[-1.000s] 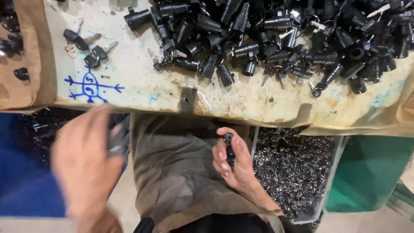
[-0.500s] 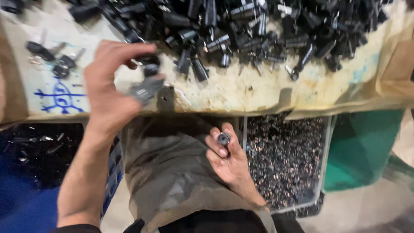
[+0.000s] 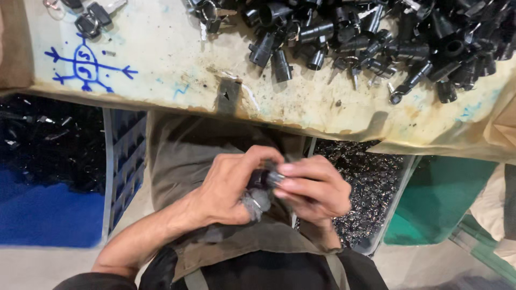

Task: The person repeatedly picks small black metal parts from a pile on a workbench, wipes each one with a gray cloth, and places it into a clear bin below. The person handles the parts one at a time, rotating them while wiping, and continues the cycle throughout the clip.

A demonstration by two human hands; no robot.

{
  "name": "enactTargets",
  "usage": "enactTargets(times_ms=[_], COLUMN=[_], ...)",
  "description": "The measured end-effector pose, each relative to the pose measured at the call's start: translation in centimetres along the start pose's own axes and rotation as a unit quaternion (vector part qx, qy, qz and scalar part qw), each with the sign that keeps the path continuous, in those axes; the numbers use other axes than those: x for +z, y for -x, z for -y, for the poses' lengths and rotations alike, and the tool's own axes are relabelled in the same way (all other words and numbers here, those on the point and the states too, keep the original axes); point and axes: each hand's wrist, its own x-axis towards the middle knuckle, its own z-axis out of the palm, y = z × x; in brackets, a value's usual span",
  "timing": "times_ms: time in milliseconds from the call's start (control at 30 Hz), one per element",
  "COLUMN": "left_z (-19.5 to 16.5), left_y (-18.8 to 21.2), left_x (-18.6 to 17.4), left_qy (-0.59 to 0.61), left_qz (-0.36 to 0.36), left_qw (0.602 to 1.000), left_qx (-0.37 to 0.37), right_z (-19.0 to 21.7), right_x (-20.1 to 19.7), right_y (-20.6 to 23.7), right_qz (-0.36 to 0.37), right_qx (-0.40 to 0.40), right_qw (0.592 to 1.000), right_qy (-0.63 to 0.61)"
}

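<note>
1. Since half a second ago: left hand [image 3: 226, 188] withdrawn from the bench edge, now down over the lap, meeting right hand [image 3: 312, 188]; view shifted lower too.
2. Small black cylindrical part [image 3: 262, 178], silvery at one end: held between both hands at frame centre, above the olive apron [image 3: 188, 150]. Left fingers curled around its dark body; right thumb and fingertips pressed together, pinching the bright end. Details blurred.
3. Handling, judged: light, rigid, probably metal and plastic; smooth barrel likely slippery, so best gripped around the dark body, with the narrow end left free.
4. Grey bin [image 3: 400, 185], at 3 o'clock from the hands: filled with small dark and shiny metal bits, too fine to identify.
5. Blue crate [image 3: 121, 156], at 9 o'clock: ribbed wall visible; beyond it dark loose pieces over blue.
6. Workbench [image 3: 177, 70], at 12 o'clock: stained pale top with a blue drawn figure; heap of black cylindrical parts [image 3: 376, 37] at 1 o'clock; a few keys on rings [image 3: 91, 19] at 11 o'clock.
7. Green container [image 3: 441, 204], far right: contents unseen.
</note>
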Motion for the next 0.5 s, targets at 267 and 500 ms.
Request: enactTargets(times_ms=[267, 500], left_z=[-0.9, -1.0], left_y=[-1.5, -2.1], left_x=[-1.0, -0.9], left_qy=[-0.056, -0.097], left_qz=[0.017, 0.060], left_qw=[0.996, 0.993], left_qx=[0.065, 0.033], right_z=[-0.2, -0.7], right_x=[0.2, -0.2], right_y=[0.9, 1.1], right_qz=[0.002, 0.066], right_qx=[0.021, 0.047], right_qw=[1.000, 0.996], right_qy=[0.009, -0.024])
